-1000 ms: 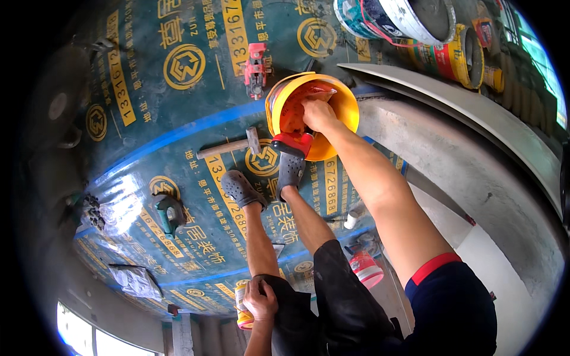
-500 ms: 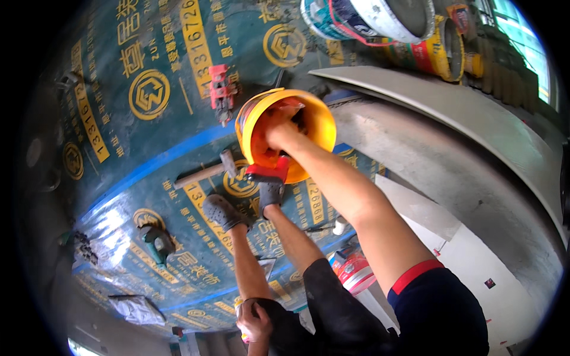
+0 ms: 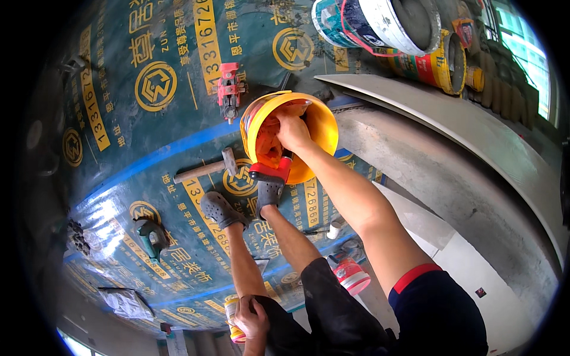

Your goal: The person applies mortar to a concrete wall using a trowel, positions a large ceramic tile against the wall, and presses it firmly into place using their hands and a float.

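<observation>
My right hand [image 3: 292,132] reaches inside a tilted yellow bucket [image 3: 323,118], its fingers closed among orange-red plastic pieces [image 3: 268,142]. What those fingers hold, if anything, is hidden. A red and black tool [image 3: 268,173] pokes out over the bucket's near rim, above the toe of my grey clog. By my left knee, my left hand [image 3: 252,319] is wrapped round a yellow and white canister [image 3: 234,314].
Left of the bucket lie a hammer [image 3: 205,171] and a red clamp-like tool [image 3: 229,92]. A green power tool [image 3: 152,237] rests farther left. Large slabs [image 3: 439,113] line the right side; paint buckets [image 3: 380,24] stand beyond. A red-and-white tub [image 3: 353,277] sits near my leg.
My right hand has lifted slightly within the bucket, showing more of its back and the orange pieces. The canister in my left hand shows more. The whole view has shifted a little.
</observation>
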Motion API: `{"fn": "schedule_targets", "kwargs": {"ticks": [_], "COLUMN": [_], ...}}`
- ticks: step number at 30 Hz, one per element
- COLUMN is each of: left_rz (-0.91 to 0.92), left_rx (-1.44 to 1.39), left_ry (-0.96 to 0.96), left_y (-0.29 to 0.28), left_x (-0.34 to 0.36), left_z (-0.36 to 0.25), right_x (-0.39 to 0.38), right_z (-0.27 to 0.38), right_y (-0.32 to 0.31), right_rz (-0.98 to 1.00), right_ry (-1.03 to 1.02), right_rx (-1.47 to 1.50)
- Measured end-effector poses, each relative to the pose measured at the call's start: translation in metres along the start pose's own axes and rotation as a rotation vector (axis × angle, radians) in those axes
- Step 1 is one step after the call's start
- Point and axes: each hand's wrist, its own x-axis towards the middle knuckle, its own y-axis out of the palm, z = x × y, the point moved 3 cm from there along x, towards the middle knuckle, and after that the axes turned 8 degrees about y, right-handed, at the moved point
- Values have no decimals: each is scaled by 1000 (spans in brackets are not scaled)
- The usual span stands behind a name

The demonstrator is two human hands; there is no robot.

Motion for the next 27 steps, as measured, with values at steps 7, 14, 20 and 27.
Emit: {"fn": "schedule_targets", "kwargs": {"ticks": [7,14,20,27], "left_rz": [0,-1,-3,-50], "left_rx": [-27,-5,23,64], "left_ry": [-22,-22,10,144], "left_y": [2,3,3,-23], "left_x": [-1,-4,-5,13], "left_z": [-2,-4,0,-5], "right_x": [-20,-29,-53,-137], "right_z": [-4,-21,-24,36], "right_y": [-17,-43,-68,-134], "right_rz": [-145,24,204,316], "right_ry": [16,60,348,387], "right_rx": [328,499,1270,1486]}}
